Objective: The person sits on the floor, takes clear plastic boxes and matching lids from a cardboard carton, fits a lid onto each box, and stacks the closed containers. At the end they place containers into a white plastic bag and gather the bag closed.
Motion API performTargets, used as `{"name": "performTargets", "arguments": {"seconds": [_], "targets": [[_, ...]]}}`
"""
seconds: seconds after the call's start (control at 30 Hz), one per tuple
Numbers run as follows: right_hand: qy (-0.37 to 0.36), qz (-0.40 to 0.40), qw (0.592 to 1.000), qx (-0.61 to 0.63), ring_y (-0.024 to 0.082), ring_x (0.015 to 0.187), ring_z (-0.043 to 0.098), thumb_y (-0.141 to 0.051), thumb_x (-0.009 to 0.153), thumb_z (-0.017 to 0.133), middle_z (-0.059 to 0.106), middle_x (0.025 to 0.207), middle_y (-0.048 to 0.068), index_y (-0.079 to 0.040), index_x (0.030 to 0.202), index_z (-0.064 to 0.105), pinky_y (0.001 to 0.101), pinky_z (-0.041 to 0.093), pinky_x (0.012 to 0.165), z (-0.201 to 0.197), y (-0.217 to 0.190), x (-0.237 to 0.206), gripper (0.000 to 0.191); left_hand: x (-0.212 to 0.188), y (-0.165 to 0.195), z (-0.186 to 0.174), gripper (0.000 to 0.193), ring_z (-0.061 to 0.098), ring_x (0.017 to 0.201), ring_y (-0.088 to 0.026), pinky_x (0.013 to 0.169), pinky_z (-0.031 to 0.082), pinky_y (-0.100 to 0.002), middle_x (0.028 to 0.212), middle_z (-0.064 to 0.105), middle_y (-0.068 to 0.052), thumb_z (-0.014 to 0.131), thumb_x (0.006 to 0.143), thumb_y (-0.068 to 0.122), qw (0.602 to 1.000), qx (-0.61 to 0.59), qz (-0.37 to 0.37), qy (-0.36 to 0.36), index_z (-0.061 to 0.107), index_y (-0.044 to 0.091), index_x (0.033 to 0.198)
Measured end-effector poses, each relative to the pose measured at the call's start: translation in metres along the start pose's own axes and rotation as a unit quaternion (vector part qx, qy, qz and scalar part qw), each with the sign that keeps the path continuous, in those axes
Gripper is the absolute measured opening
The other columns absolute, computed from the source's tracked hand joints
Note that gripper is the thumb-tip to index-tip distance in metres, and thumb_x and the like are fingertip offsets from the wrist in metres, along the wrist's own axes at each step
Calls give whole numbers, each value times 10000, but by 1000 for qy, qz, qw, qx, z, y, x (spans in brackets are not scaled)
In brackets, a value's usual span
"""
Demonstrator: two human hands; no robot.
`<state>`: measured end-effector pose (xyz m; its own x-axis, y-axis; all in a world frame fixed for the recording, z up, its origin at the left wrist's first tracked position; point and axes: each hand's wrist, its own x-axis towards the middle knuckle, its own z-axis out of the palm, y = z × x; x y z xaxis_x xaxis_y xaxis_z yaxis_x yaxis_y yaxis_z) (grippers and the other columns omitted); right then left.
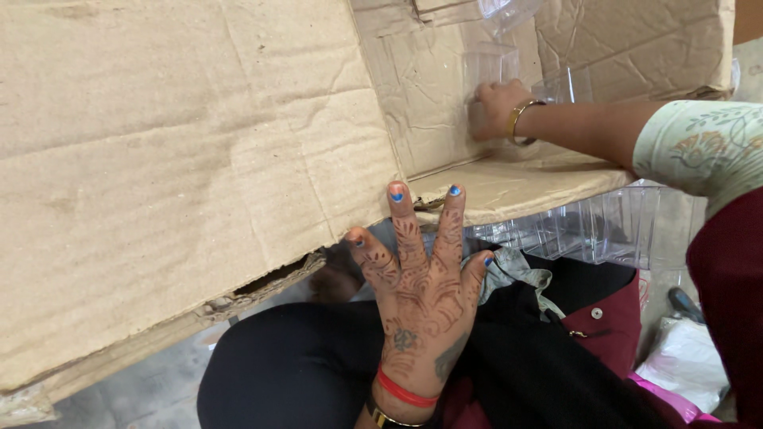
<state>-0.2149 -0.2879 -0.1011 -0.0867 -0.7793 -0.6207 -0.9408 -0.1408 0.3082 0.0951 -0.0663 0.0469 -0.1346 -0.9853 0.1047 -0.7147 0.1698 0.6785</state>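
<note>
From the head camera, a large brown cardboard box (183, 159) lies on its side, open toward the right, its corrugated walls creased and its lower edge torn and frayed near the middle. Inside it, against the back wall, stands a clear plastic container (489, 67), see-through and hard to outline. The right hand (497, 110), wearing a gold bangle, reaches deep into the box and is curled against that clear plastic container; whether the fingers actually clamp it cannot be told. The left hand (421, 286), patterned with henna and blue nail polish, is spread wide and flat, fingertips touching the box's lower front flap (509, 191), holding nothing. Below the flap sits a stack of clear plastic trays (588, 230), and a white plastic bag (683, 357) lies at lower right.
</note>
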Motion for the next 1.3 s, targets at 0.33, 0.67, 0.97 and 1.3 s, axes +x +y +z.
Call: {"name": "performTargets", "arguments": {"seconds": [0.33,0.67,0.97,1.3], "targets": [[15,-9,1000,4,412,1170,594,-580,729,882,651,1208,256,-60,1330,461,494,508,936,-22,-9,-2,899,-1,-1,-4,684,-154,1513,-543,1213,58,-732,1710,63,-195,621,1015,512,1000,-17,-4,-7,393,256,1607],[-58,-229,966,-106,345,1339,493,-494,642,902,408,1541,149,-241,1506,351,459,484,1067,-55,-20,-39,1056,-4,0,-8,692,-130,1514,-554,1203,54,-742,1710,62,-191,610,1009,506,999,-27,-7,-22,383,249,1609],[-49,-226,932,-281,375,1378,423,-422,731,866,313,1583,130,-259,1457,477,443,526,1017,-32,-13,-33,839,-5,-2,-12,679,-130,1510,-547,1191,34,-744,1706,61,-187,587,1007,509,999,-25,7,-21,388,243,1599],[407,-283,863,98,304,850,670,68,877,593,693,914,109,-93,895,676,419,535,747,-109,34,-83,182,-9,18,-27,636,-53,1535,-545,1242,75,-670,1689,129,-221,649,994,440,994,-67,24,80,481,177,1548]]}}
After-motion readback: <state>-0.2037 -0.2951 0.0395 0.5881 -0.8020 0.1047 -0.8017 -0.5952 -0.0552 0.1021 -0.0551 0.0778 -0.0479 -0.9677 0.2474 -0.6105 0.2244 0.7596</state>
